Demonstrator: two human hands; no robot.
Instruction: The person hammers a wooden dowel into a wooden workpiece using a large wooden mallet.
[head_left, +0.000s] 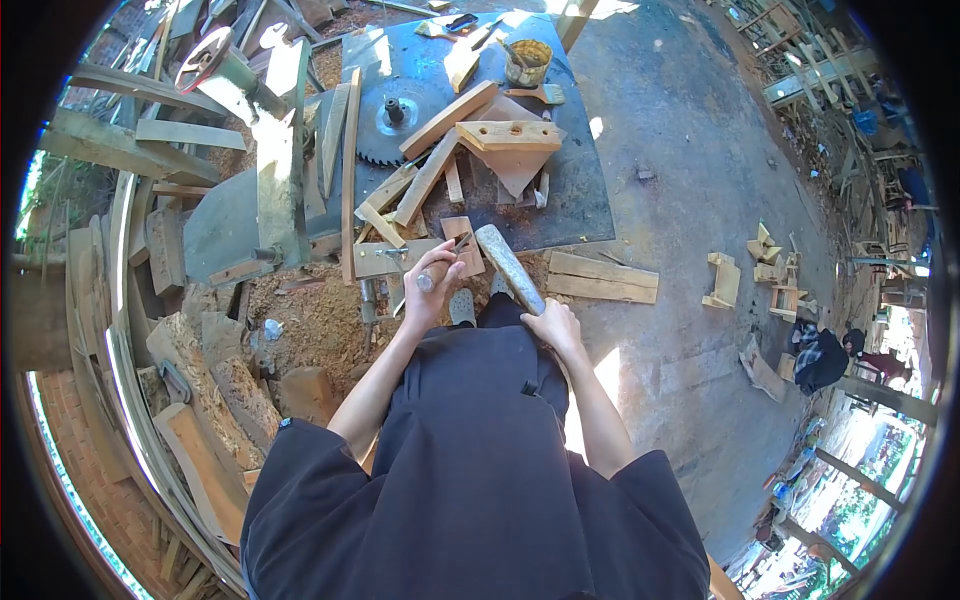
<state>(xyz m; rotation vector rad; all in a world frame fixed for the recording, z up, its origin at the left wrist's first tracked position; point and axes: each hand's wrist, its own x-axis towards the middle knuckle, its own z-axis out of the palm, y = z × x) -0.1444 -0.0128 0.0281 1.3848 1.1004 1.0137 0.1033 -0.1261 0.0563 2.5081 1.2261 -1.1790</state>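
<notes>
My left hand (432,285) is closed around the wooden handle of a chisel (436,272), whose tip points at a small wooden piece (463,245) at the near edge of the saw table. In my right hand (553,327) is the lower end of a mallet (510,268), a pale wooden club slanting up and left, its thick end just right of the chisel. The small piece lies across a flat board (385,259). Part of the chisel's blade is hidden by my fingers.
A round saw blade (395,117) stands in the blue-grey table (585,205). Wood offcuts, brushes and a tin (527,63) lie beyond my hands. Two planks (603,278) are at the right, scrap wood (205,465) at the left. Another person (822,360) is far right.
</notes>
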